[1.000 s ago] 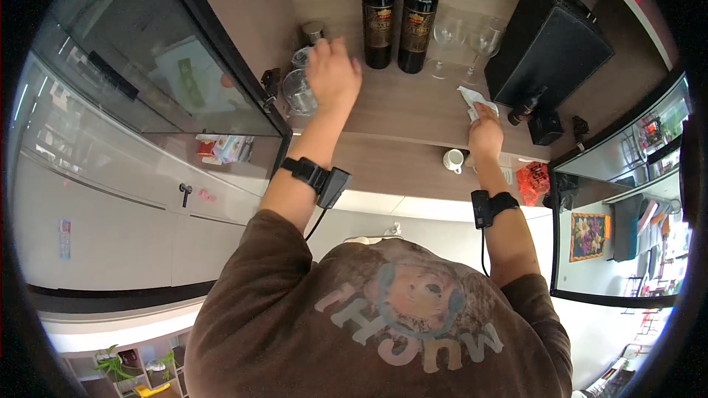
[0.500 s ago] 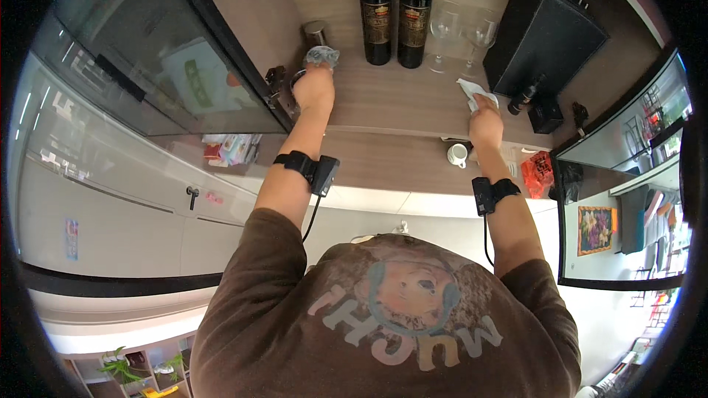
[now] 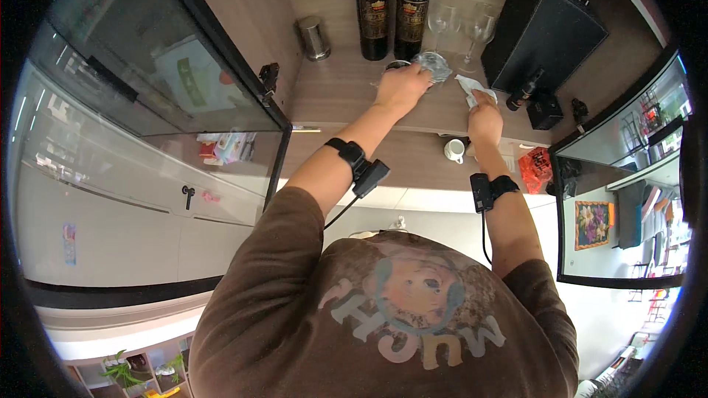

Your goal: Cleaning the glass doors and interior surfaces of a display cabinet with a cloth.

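My left hand (image 3: 404,90) reaches over the middle of the upper shelf. Its fingers are closed on a clear, shiny object (image 3: 435,66), either glass or crinkled plastic; I cannot tell which. A dark round rim (image 3: 398,64) shows just behind the knuckles, the rest of it hidden by the hand. To the right, my right hand (image 3: 484,119) is closed on a white tissue (image 3: 472,87) near the shelf's front edge. Two dark wine bottles (image 3: 373,18) and two stemmed glasses (image 3: 479,27) stand upright behind the hands.
A metal cylinder (image 3: 315,38) stands at the shelf's back left. On the right are a black case (image 3: 544,33), a small dark bottle (image 3: 525,92) and a black box (image 3: 546,112). Below sit a white cup (image 3: 455,150) and red bag (image 3: 536,169). Glass doors hang open on both sides.
My left hand has moved right with the clear object, from beside the metal cylinder to in front of the bottles. The cylinder is now uncovered. My right hand has stayed nearly still.
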Available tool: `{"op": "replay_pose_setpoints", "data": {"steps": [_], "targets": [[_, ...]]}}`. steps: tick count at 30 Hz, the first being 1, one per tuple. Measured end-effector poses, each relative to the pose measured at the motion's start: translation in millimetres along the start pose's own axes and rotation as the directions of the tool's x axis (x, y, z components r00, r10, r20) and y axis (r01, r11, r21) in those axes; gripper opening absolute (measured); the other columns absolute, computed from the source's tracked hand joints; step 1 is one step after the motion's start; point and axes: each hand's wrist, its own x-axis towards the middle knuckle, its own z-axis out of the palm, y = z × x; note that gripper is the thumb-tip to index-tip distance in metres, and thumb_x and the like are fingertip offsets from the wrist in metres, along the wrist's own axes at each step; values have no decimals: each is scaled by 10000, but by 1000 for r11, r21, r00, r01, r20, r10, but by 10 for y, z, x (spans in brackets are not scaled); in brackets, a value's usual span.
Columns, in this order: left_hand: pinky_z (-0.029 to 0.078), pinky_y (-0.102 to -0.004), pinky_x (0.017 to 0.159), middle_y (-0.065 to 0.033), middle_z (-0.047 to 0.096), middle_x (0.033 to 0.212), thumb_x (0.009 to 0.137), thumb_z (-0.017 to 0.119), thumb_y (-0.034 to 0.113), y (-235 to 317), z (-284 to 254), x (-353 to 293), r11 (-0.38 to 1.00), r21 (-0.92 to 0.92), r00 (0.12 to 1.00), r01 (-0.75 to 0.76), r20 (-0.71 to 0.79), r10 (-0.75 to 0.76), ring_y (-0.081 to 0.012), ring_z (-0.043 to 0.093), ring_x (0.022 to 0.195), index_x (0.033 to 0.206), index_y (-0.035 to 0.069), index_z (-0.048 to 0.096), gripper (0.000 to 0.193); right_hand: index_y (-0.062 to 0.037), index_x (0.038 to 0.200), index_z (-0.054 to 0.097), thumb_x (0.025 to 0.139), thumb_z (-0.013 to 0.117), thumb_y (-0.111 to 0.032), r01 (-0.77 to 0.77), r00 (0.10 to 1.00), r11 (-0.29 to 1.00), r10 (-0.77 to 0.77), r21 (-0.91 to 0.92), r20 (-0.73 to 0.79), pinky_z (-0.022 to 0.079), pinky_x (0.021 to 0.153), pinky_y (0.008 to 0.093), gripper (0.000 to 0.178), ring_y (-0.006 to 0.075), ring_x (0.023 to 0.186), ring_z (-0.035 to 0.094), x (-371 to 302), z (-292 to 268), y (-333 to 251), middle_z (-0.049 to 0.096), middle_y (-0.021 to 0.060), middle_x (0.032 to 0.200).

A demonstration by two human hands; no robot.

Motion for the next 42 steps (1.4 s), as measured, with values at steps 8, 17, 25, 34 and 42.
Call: {"op": "replay_pose_setpoints", "data": {"steps": [8,17,25,34,42], "targets": [[471,-411,811,-51,647,927,820,706,371,-31,120,251,996,-39,997,-81,-5,81,-253,638,930,1091,172,662,339,-65,1198,658,833,530,-43,18,999,999,-17,28,-36,437,1042,396,388,319,1203,567,3,29,36,634,141,1270],[436,-436,899,-107,608,1046,691,794,483,-45,-261,154,994,-55,995,-95,-29,94,-288,569,991,1335,140,526,777,-77,1203,652,839,537,-48,10,999,1000,-9,6,-41,448,1023,403,383,325,1194,565,-11,9,16,631,126,1273],[408,-476,1007,-265,508,1265,812,752,222,-954,-355,-22,733,-389,487,558,-562,-669,-406,505,1164,1346,-50,432,679,-72,1200,653,827,534,-36,2,998,1000,-1,30,-59,453,1016,401,392,334,1165,580,-6,24,17,638,143,1244],[457,-448,1035,-215,570,1297,741,843,338,-2056,-190,-96,348,-459,364,817,-57,-930,-375,541,1229,1383,-16,458,829,-63,1188,659,817,549,-28,28,999,1000,-29,-9,-42,452,1017,402,389,327,1161,586,2,17,58,650,141,1227],[481,-445,878,-151,659,1066,762,818,324,-1457,-272,-312,477,-491,445,729,-189,-875,-352,624,1014,1088,24,608,490,-60,1179,662,831,540,-34,72,996,997,-73,-26,-43,456,1012,410,370,338,1156,589,17,44,80,645,160,1234]]}}
